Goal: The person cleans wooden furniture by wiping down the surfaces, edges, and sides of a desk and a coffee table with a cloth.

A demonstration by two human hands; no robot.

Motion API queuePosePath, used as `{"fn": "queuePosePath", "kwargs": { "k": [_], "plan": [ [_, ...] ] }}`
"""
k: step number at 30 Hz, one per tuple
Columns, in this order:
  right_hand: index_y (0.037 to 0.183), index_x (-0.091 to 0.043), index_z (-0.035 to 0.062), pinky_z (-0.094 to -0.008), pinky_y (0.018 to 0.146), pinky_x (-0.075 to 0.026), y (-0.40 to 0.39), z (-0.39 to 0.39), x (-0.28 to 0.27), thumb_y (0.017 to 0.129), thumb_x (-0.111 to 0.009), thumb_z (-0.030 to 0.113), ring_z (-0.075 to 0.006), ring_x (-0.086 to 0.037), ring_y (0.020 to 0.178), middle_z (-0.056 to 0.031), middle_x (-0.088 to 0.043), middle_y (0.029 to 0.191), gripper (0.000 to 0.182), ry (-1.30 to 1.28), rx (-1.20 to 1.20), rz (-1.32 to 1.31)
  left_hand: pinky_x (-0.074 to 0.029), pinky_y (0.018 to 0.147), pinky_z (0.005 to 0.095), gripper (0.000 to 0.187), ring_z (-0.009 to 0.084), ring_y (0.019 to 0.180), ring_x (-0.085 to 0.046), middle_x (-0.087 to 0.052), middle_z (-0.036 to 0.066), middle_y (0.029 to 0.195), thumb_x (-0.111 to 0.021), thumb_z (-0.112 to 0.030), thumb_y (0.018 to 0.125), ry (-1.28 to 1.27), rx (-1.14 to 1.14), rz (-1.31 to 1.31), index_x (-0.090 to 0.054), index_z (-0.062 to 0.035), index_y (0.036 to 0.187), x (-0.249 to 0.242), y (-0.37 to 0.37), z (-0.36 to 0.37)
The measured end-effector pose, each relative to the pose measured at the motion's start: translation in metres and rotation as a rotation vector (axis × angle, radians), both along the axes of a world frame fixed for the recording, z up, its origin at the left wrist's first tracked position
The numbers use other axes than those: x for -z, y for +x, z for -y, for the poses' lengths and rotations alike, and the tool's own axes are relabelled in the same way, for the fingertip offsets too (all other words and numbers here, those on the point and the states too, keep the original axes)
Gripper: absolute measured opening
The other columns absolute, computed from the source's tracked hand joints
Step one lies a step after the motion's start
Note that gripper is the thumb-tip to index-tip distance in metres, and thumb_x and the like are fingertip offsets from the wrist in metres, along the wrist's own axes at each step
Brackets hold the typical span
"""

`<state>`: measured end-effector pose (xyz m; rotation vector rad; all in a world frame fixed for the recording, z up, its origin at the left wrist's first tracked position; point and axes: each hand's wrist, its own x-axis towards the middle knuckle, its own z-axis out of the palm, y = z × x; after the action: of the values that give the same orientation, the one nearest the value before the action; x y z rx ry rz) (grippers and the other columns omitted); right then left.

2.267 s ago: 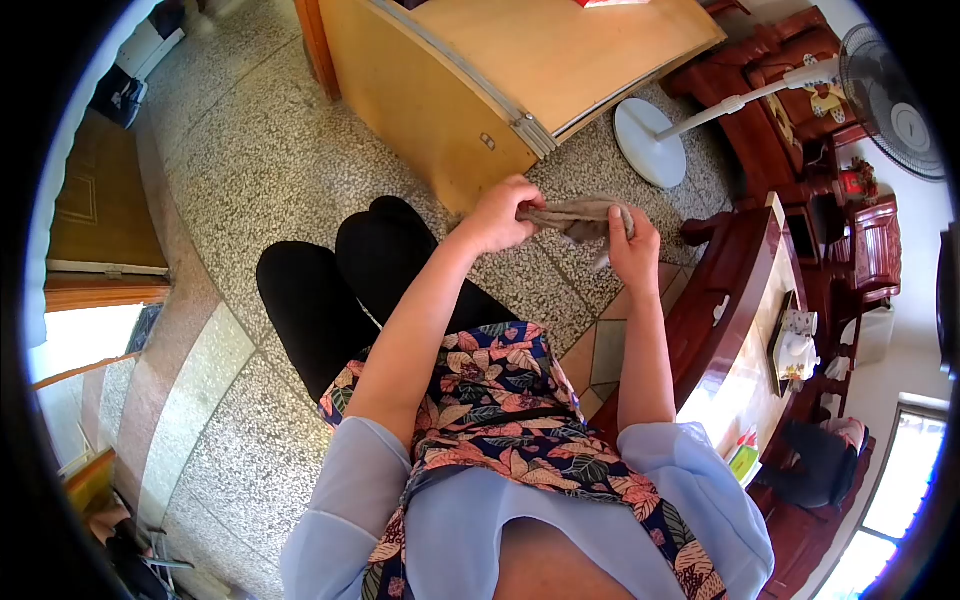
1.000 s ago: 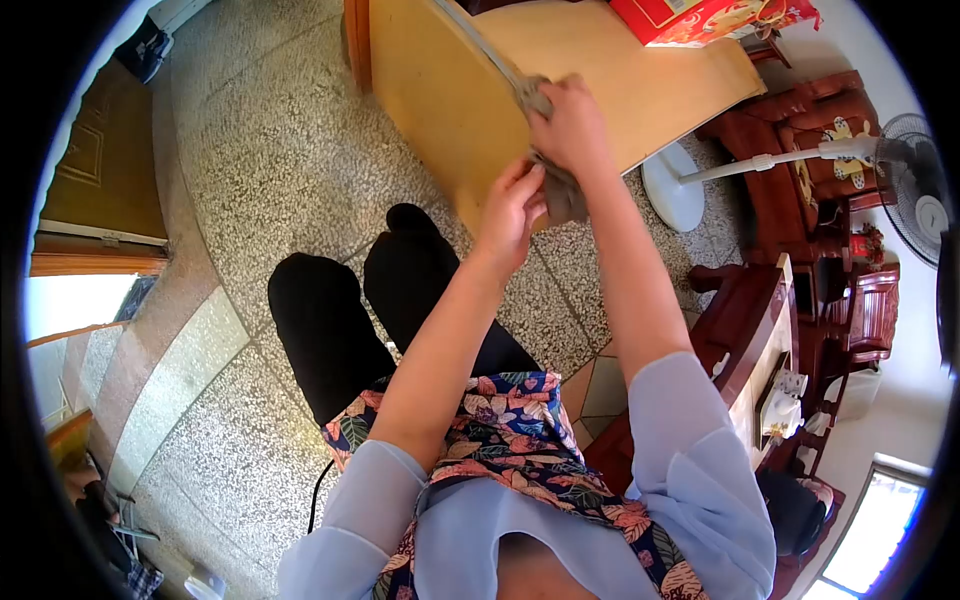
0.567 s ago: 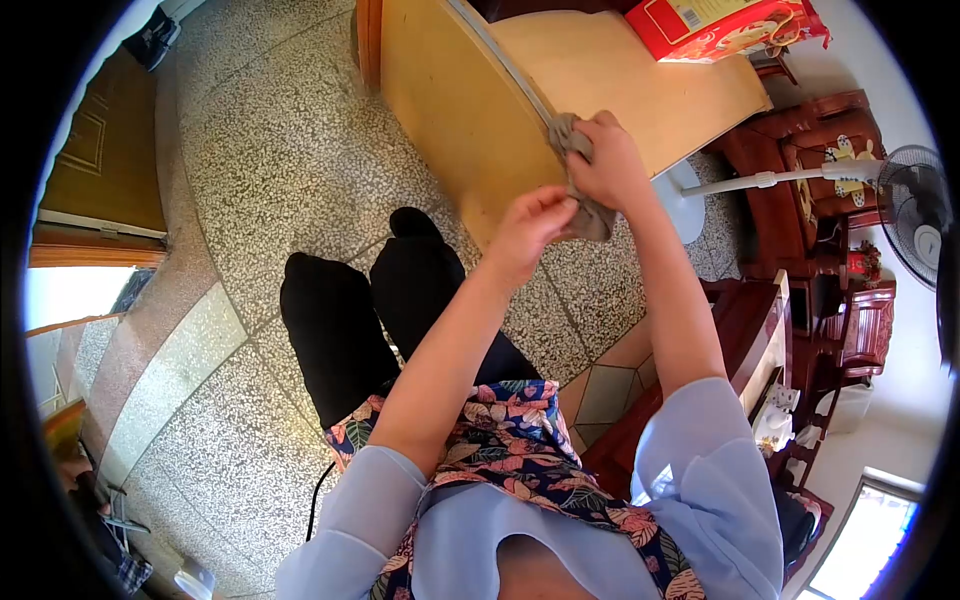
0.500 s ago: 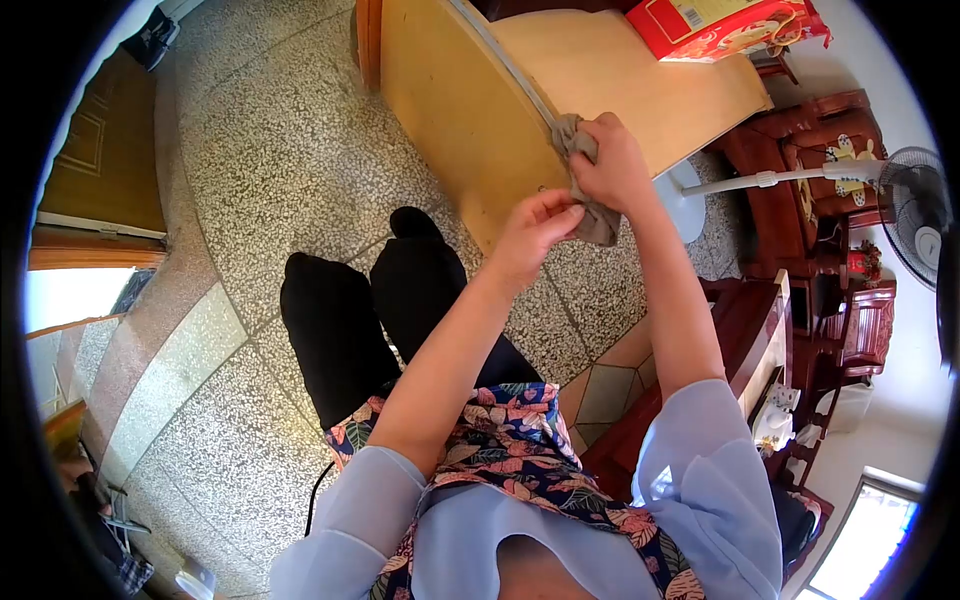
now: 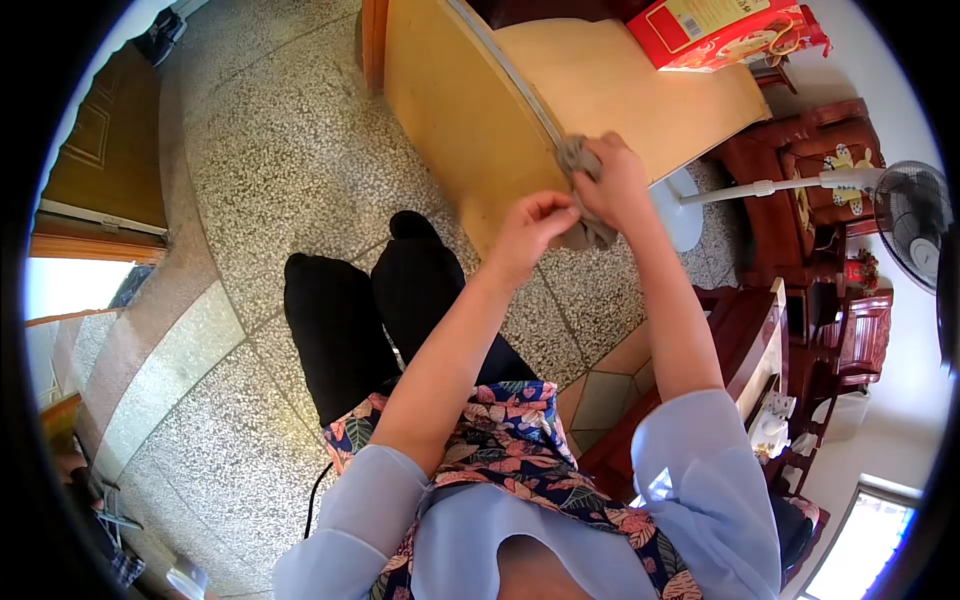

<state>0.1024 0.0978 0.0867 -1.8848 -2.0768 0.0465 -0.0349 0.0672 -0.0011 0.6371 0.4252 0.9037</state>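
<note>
A crumpled grey-brown cloth (image 5: 577,158) lies against the corner of a light wooden cabinet (image 5: 470,130). My right hand (image 5: 615,185) is closed round the cloth, just over the edge of the top. To the left of it, my left hand (image 5: 530,238) has its fingers curled and pinched at the cloth's lower part, beside the cabinet's side panel. The fingertips are partly hidden there. Below the hands, a fold of the cloth hangs loose.
A red gift box (image 5: 700,35) stands on the cabinet top. To the right is a white standing fan (image 5: 915,215), its round base (image 5: 680,215) close to the cabinet. Dark red wooden chairs (image 5: 800,170) are behind it. Speckled floor (image 5: 290,180) lies on the left.
The cloth is bunched up more, with less of it hanging below my hands. My right hand has shifted slightly downward. My left hand stays almost in place.
</note>
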Motion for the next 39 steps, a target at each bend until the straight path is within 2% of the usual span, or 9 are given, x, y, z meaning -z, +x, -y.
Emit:
{"fn": "queuePosePath", "kwargs": {
  "k": [3, 6, 9, 14, 18, 27, 31, 35, 39],
  "plan": [
    [0.094, -0.064, 0.0039, -0.0438, 0.071, -0.049, 0.001, 0.023, -0.011, 0.064, -0.069, 0.011, -0.0393, -0.058, 0.08, -0.0202, -0.056, 0.087, 0.031, -0.046, 0.014, -0.005, -0.044, 0.072, 0.0225, 0.012, 0.0085, 0.079, -0.058, -0.063, 0.0, 0.086, -0.062, -0.006, 0.084, 0.044, 0.052, -0.004, -0.062, -0.0021, 0.095, -0.002, 0.007, 0.008],
    [0.093, -0.064, 0.0041, -0.0434, 0.071, -0.049, -0.006, 0.004, -0.011, 0.064, -0.069, 0.01, -0.0387, -0.058, 0.079, -0.0191, -0.056, 0.087, 0.029, -0.024, -0.004, 0.06, -0.044, 0.073, 0.0225, 0.01, 0.0091, 0.08, -0.058, -0.063, 0.001, 0.085, -0.062, -0.008, 0.084, 0.029, 0.008, 0.011, -0.062, -0.0024, 0.093, 0.002, 0.009, 0.006],
    [0.09, -0.063, 0.0043, -0.0431, 0.071, -0.049, -0.018, -0.019, -0.004, 0.065, -0.069, 0.01, -0.0379, -0.058, 0.079, -0.0182, -0.056, 0.086, 0.027, 0.043, -0.018, 0.043, -0.045, 0.071, 0.0236, 0.015, 0.0099, 0.08, -0.058, -0.063, 0.002, 0.087, -0.061, -0.009, 0.085, -0.102, -0.087, 0.045, -0.06, -0.0024, 0.098, 0.001, 0.012, 0.0],
    [0.088, -0.061, 0.0046, -0.0431, 0.074, -0.049, -0.045, -0.093, 0.012, 0.067, -0.069, 0.013, -0.0361, -0.058, 0.086, -0.0177, -0.055, 0.088, 0.024, 0.119, -0.006, 0.056, -0.044, 0.07, 0.0245, 0.027, 0.0109, 0.076, -0.057, -0.061, 0.002, 0.089, -0.058, -0.007, 0.086, -0.143, -0.278, 0.09, -0.055, -0.0035, 0.112, -0.007, 0.014, -0.004],
    [0.085, -0.06, 0.0015, -0.0397, 0.074, -0.049, -0.079, -0.147, 0.027, 0.066, -0.067, 0.009, -0.033, -0.056, 0.088, -0.0162, -0.055, 0.091, 0.022, 0.277, -0.015, 0.22, -0.043, 0.074, 0.0249, 0.028, 0.011, 0.077, -0.056, -0.06, 0.002, 0.088, -0.054, -0.011, 0.088, -0.161, -0.364, 0.159, -0.053, -0.0044, 0.116, -0.014, 0.015, -0.005],
    [0.081, -0.06, -0.0021, -0.0364, 0.074, -0.048, -0.125, -0.221, 0.042, 0.064, -0.064, 0.003, -0.0298, -0.054, 0.085, -0.0169, -0.054, 0.09, 0.018, 0.397, -0.076, 0.51, -0.041, 0.077, 0.0271, 0.027, 0.0066, 0.083, -0.054, -0.059, -0.002, 0.091, -0.046, -0.032, 0.096, -0.431, -0.34, 0.255, -0.056, -0.0085, 0.106, -0.021, 0.004, -0.007],
    [0.087, -0.062, -0.0046, -0.0365, 0.077, -0.047, -0.145, -0.281, 0.039, 0.067, -0.064, 0.005, -0.0302, -0.054, 0.088, -0.018, -0.056, 0.092, 0.022, 0.335, -0.055, 0.557, -0.04, 0.071, 0.0271, 0.031, 0.0086, 0.072, -0.049, -0.052, -0.002, 0.075, -0.045, -0.038, 0.095, -0.439, -0.291, 0.277, -0.058, -0.0092, 0.094, -0.033, -0.01, 0.0],
    [0.093, -0.064, -0.003, -0.0365, 0.082, -0.047, -0.166, -0.348, 0.044, 0.07, -0.065, 0.008, -0.0318, -0.054, 0.092, -0.018, -0.056, 0.097, 0.025, 0.328, -0.028, 0.573, -0.039, 0.079, 0.0265, 0.034, 0.0084, 0.083, -0.05, -0.056, -0.001, 0.09, -0.045, -0.038, 0.095, -0.548, -0.179, 0.245, -0.057, -0.0072, 0.105, -0.045, -0.023, -0.001],
    [0.097, -0.063, -0.0014, -0.0372, 0.082, -0.05, -0.179, -0.4, 0.048, 0.07, -0.063, 0.01, -0.0323, -0.056, 0.095, -0.0183, -0.056, 0.1, 0.029, 0.368, -0.034, 0.529, -0.037, 0.085, 0.0248, 0.033, 0.0071, 0.091, -0.049, -0.056, -0.001, 0.099, -0.046, -0.033, 0.095, -0.474, -0.128, 0.287, -0.055, -0.0056, 0.113, -0.045, -0.032, -0.002]
  ]
}}
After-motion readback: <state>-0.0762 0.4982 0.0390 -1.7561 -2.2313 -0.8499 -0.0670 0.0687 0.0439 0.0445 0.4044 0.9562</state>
